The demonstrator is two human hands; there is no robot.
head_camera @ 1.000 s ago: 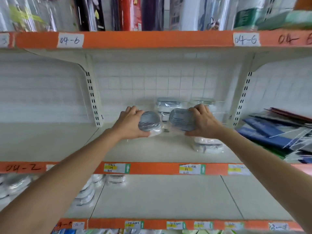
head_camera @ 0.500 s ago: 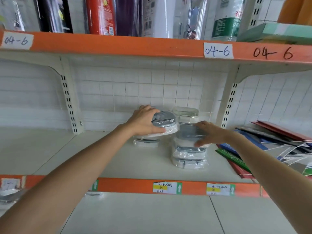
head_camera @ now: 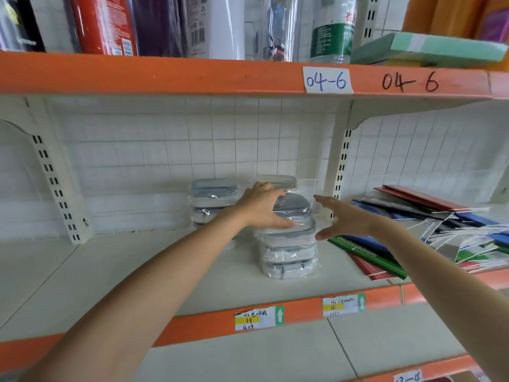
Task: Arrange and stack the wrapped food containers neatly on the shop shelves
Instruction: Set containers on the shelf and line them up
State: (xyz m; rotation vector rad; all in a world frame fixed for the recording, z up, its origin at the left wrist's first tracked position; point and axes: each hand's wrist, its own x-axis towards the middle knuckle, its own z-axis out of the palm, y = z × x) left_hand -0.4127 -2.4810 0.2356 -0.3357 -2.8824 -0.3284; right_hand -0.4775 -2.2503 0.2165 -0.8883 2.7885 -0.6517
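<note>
A stack of wrapped grey-lidded food containers (head_camera: 287, 252) stands on the middle shelf (head_camera: 137, 274). My left hand (head_camera: 261, 206) grips the top container (head_camera: 293, 209) of that stack, fingers over its lid and thumb on its front. My right hand (head_camera: 341, 217) hovers just right of the stack, fingers spread and holding nothing. Behind and to the left stands a second stack of wrapped containers (head_camera: 213, 199). Another container (head_camera: 278, 181) sits at the back, partly hidden by my left hand.
Notebooks and folders (head_camera: 413, 230) lie in a loose pile on the shelf to the right. A perforated shelf upright (head_camera: 341, 172) stands just behind my right hand. The upper shelf (head_camera: 192, 75) holds bottles and packs. The left of the middle shelf is bare.
My left hand carried its container to the right onto the front stack. My right hand let go of its container and drew back to the right of the stack. The camera moved closer.
</note>
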